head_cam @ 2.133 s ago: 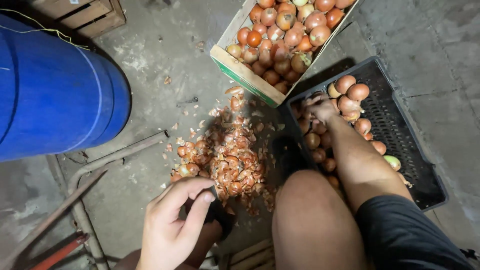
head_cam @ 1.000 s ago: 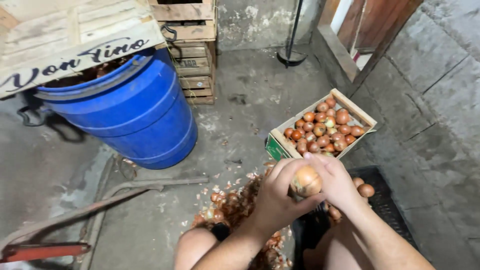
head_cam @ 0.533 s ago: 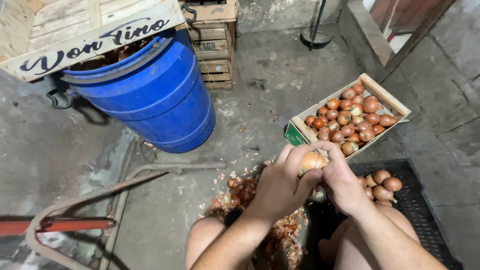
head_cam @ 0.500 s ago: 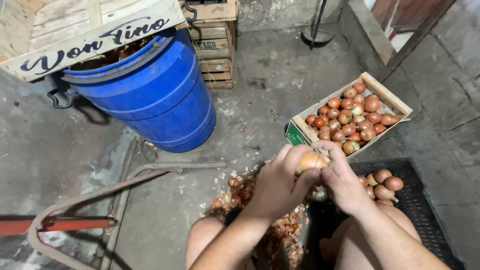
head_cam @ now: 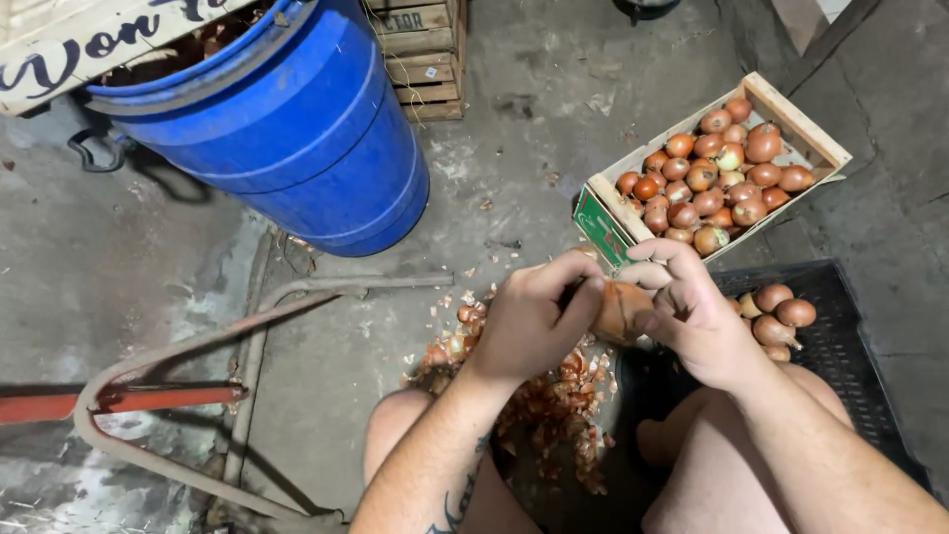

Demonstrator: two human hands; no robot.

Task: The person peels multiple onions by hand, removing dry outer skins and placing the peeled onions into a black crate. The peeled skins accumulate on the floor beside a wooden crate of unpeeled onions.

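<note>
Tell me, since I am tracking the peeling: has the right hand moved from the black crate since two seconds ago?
Yes. The right hand has left the black crate and come up leftward, meeting the left hand on an onion.

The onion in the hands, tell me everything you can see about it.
The onion is round, with dry orange-brown skin, and only a middle strip of it shows. The left hand wraps it from one side and the right hand from the other, fingers curled over its top. It is held in the air above a heap of loose onion skins on the concrete floor, between the person's knees. How much of its skin is already off cannot be told.
</note>
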